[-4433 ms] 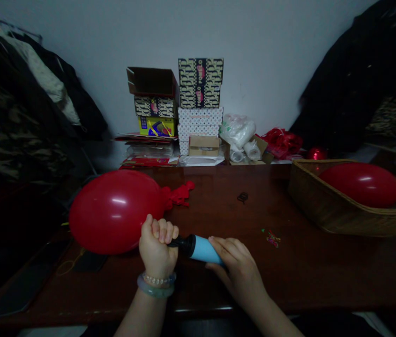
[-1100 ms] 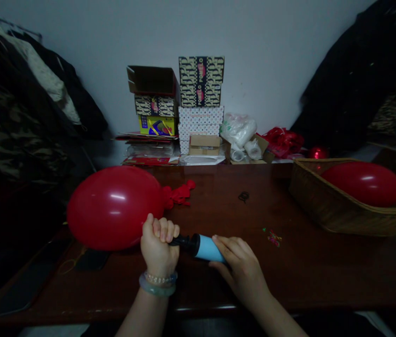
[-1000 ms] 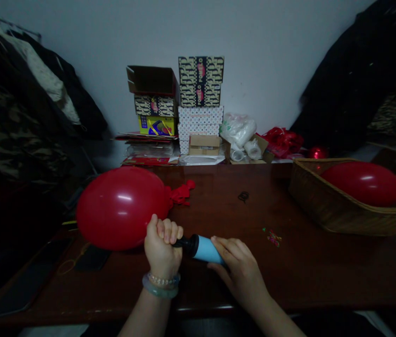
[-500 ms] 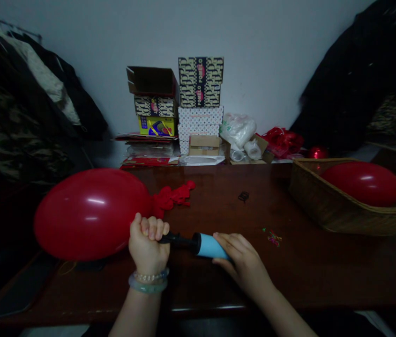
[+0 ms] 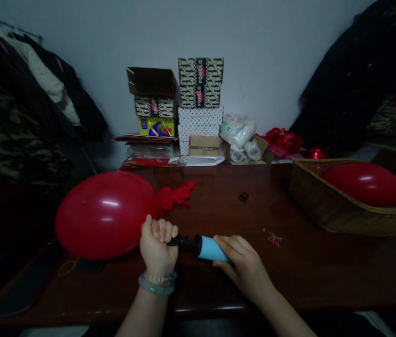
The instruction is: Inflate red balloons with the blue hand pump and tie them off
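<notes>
A hand balloon pump [image 5: 212, 249] with a light blue barrel and a black rod lies between my hands, over the table. My left hand [image 5: 159, 241], with a bead bracelet and a pale bangle at its wrist, is closed round the pump's black end. Right against that fist is a large inflated red balloon [image 5: 106, 215]; its neck is hidden, so I cannot tell how it meets the pump. My right hand [image 5: 242, 262] is wrapped over the far end of the blue barrel. Uninflated red balloons [image 5: 176, 195] lie bunched behind the big one.
At the right a woven basket [image 5: 324, 215] holds another inflated red balloon [image 5: 362, 184]. Small colourful bands [image 5: 274, 238] and a black tangle [image 5: 243, 197] lie on the brown table [image 5: 310, 276]. Stacked boxes [image 5: 200, 84] and plastic bags [image 5: 238, 128] stand along the wall.
My left hand has moved right, towards the blue barrel, and less of the black rod shows. The large balloon has shifted right with it. My right hand has hardly moved.
</notes>
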A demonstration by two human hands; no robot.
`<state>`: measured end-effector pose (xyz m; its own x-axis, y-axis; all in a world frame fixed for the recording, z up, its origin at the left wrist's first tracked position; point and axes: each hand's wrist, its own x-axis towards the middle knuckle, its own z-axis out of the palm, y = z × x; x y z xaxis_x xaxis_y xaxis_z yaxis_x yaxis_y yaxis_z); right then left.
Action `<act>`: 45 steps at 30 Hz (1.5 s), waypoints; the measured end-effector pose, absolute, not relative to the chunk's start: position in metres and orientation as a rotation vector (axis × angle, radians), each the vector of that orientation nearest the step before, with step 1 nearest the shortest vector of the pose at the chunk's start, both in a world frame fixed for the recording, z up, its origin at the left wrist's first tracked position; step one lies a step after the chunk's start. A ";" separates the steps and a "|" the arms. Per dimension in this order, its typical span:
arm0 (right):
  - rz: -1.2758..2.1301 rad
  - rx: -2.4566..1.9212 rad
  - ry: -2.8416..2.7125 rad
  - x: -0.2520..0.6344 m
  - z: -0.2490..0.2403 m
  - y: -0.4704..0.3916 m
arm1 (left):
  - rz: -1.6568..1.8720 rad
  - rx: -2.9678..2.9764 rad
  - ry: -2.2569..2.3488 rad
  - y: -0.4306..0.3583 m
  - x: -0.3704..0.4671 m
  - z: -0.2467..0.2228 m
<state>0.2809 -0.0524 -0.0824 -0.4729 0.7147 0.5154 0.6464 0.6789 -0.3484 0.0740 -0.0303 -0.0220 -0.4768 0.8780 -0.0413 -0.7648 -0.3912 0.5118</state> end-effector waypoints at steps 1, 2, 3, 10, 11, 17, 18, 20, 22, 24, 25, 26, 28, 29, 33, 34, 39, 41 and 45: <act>0.146 -1.044 -2.243 0.279 -0.083 -0.053 | 1.988 0.291 0.581 -0.031 0.078 -0.023; 0.154 -1.048 -2.238 0.277 -0.083 -0.054 | 1.976 0.293 0.587 -0.031 0.082 -0.025; 0.160 -1.055 -2.233 0.276 -0.083 -0.055 | 1.966 0.295 0.593 -0.031 0.085 -0.026; 0.169 -1.069 -2.220 0.274 -0.083 -0.057 | 1.959 0.306 0.597 -0.031 0.088 -0.024; 0.172 -1.071 -2.220 0.274 -0.083 -0.057 | 1.962 0.307 0.595 -0.031 0.087 -0.023; 0.126 -1.066 -2.231 0.277 -0.079 -0.054 | 2.004 0.290 0.580 -0.029 0.064 -0.015; 0.106 -1.063 -2.232 0.278 -0.079 -0.053 | 2.013 0.284 0.576 -0.029 0.059 -0.014; 0.067 -1.059 -2.227 0.282 -0.080 -0.050 | 2.033 0.272 0.567 -0.030 0.048 -0.013; 0.038 -1.053 -2.216 0.285 -0.082 -0.047 | 2.050 0.265 0.561 -0.030 0.041 -0.012; 0.031 -1.054 -2.210 0.287 -0.083 -0.046 | 2.064 0.259 0.560 -0.030 0.037 -0.013; 0.030 -1.055 -2.211 0.288 -0.084 -0.046 | 2.066 0.257 0.561 -0.030 0.037 -0.013; 0.027 -1.056 -2.215 0.288 -0.084 -0.046 | 2.065 0.256 0.563 -0.030 0.038 -0.013; 0.009 -1.054 -2.213 0.288 -0.084 -0.047 | 2.061 0.260 0.566 -0.030 0.040 -0.013; -0.002 -1.050 -2.209 0.288 -0.084 -0.047 | 2.058 0.265 0.566 -0.030 0.042 -0.014; 0.003 -1.052 -2.207 0.284 -0.082 -0.050 | 2.040 0.276 0.565 -0.030 0.053 -0.014; 0.012 -1.056 -2.212 0.282 -0.082 -0.052 | 2.031 0.276 0.569 -0.030 0.057 -0.015; 0.064 -1.083 -2.192 0.273 -0.084 -0.058 | 1.990 0.311 0.583 -0.032 0.079 -0.019; 0.076 -1.084 -2.176 0.270 -0.086 -0.060 | 1.965 0.327 0.575 -0.032 0.085 -0.020; 0.077 -1.082 -2.163 0.268 -0.086 -0.060 | 1.964 0.333 0.577 -0.033 0.086 -0.018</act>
<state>0.2680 -0.0600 -0.0857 -0.4004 0.7208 0.5657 0.6790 0.6480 -0.3450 0.0863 -0.0326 -0.0177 -0.4437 0.8960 -0.0185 -0.7635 -0.3671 0.5313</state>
